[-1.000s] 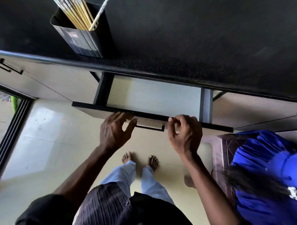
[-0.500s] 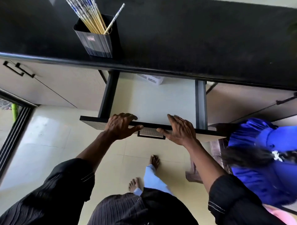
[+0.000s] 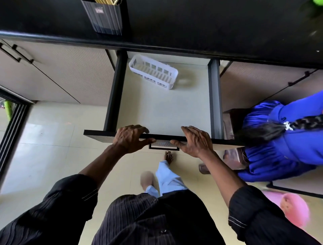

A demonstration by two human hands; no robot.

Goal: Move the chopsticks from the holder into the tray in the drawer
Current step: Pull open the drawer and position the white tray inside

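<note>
The drawer under the black countertop stands pulled far out. A white slotted tray lies empty and askew at the drawer's back left. My left hand and my right hand both grip the drawer's front panel, either side of its metal handle. The dark chopstick holder stands on the countertop above the drawer's left side. Only the lowest ends of the chopsticks show at the top edge.
A person in a blue dress stands close at the drawer's right corner, by a brown stool. A pink object lies on the floor at right. Closed cabinet doors flank the drawer. A dark door frame is at left.
Both hands have drawn the drawer much farther out, which uncovered the white tray at its back. The view tilted down, so most of the chopsticks left the frame.
</note>
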